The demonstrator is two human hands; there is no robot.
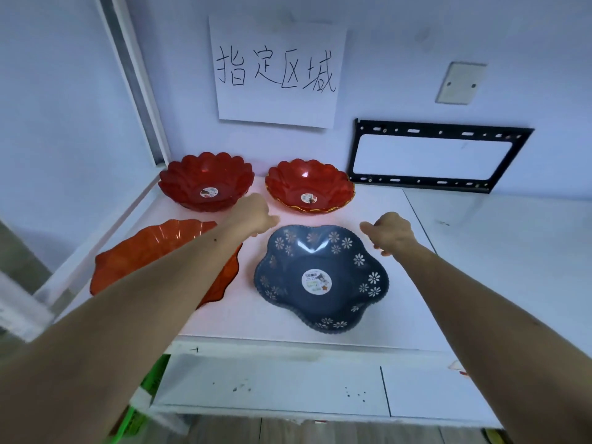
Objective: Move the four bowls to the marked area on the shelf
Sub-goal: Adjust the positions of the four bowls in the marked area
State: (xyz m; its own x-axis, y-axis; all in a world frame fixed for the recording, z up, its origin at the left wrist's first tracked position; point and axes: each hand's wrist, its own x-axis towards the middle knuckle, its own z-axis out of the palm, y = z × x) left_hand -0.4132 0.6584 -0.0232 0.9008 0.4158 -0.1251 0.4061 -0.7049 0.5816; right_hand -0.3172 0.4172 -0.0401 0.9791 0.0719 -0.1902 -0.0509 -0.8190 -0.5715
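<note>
Four bowls are seen on the shelf (416, 283), the blue bowl (321, 278) flanked by the left hand (253, 216) and right hand (389, 232), both seemingly loosely curled, holding nothing

Three red bowls (206, 182), blue bowl (322, 278) upright

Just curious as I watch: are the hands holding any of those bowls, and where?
Nothing is held. The left hand and right hand hover loosely curled beside the far rim of the blue flowered bowl.
</note>
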